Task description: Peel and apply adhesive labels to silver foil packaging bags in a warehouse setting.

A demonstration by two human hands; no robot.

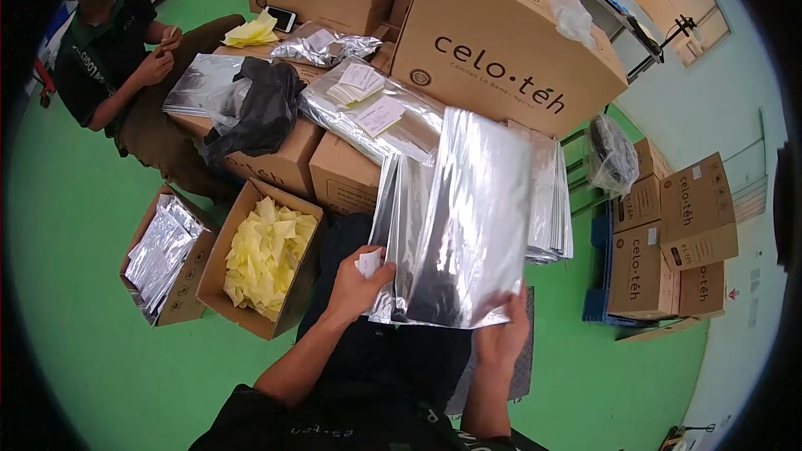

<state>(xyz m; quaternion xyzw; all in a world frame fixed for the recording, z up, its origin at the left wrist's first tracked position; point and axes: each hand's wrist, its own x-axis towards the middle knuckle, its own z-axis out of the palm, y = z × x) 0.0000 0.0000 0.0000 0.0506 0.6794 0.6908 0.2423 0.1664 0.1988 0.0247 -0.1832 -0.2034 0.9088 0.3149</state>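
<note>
Silver foil sheets (480,217) fill the middle of the frame, one broad panel in front with narrower folds showing at its left. The left hand (355,291), at lower centre, grasps their lower left edge, with a small white slip (368,264) pinched in the same fingers. The right hand (504,336) is at the panel's lower right corner; it is blurred, and I cannot tell whether it pinches the foil or only steadies it.

Foil this smooth would probably slide layer over layer, so a loose left grip could let the sheets fan apart and drop toward the green floor (585,384). That hand manages two things at once: shifting the thumb to free one might lose the other, and the slip could flutter down or get trapped between folds. A hard squeeze at the right corner might crease the thin material. Up at upper centre, loose paper labels (380,115) lie on a wrapped pack (409,113); a careless sweep of the panel's top edge could brush them off.
</note>
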